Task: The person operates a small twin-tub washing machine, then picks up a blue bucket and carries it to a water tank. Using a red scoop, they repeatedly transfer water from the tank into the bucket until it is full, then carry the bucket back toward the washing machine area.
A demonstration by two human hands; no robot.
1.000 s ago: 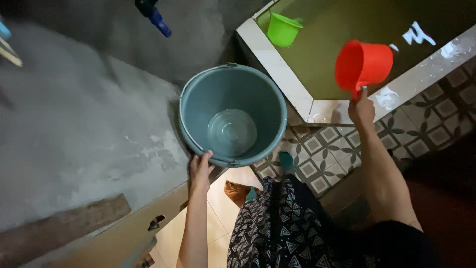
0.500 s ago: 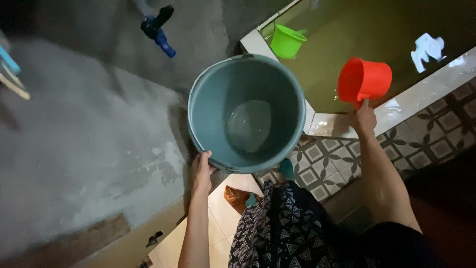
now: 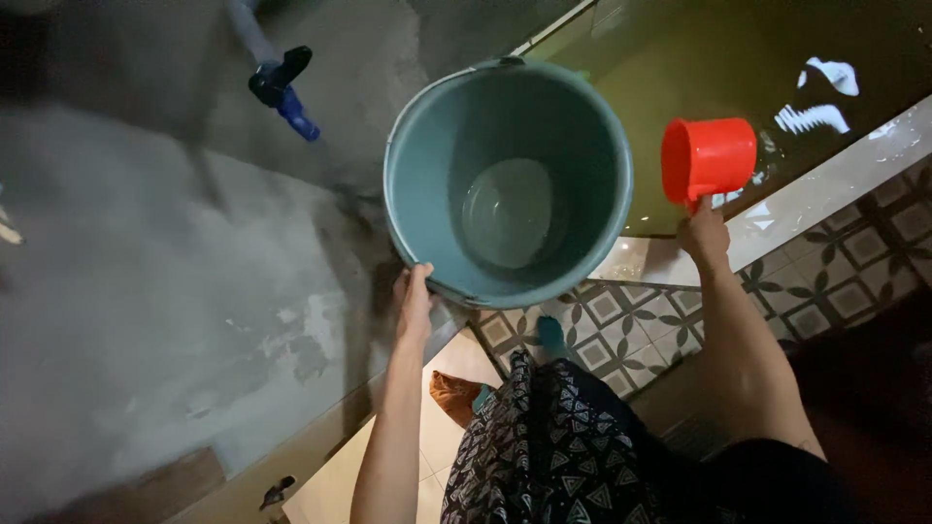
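Left hand (image 3: 416, 303) grasps the nearly empty grey bucket (image 3: 508, 180) at its near rim; right hand (image 3: 706, 236) grips the red dipper (image 3: 709, 158) above the water tank (image 3: 680, 58); filling remains.

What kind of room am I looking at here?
Most likely a washroom: a tiled water basin full of greenish water, a blue tap on the cement wall, patterned floor tiles, and a bucket and red dipper in hand.
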